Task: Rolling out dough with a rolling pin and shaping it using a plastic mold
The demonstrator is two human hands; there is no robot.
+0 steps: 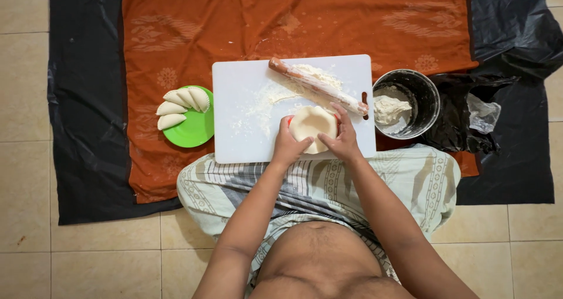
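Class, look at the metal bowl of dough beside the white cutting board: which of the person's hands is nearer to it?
Right. The right hand rests on the dough round, on the side toward the metal bowl; the left hand is on the round's far side, farther from the bowl.

The person wears no shirt; the arms are bare, with no sleeves, and the chest and belly are uncovered. Around the waist and over the legs is a wrapped cloth (328, 184) in pale cream, crossed by grey stripes and bands of small patterned motifs. Both hands are bare, with no gloves, rings or watch visible.
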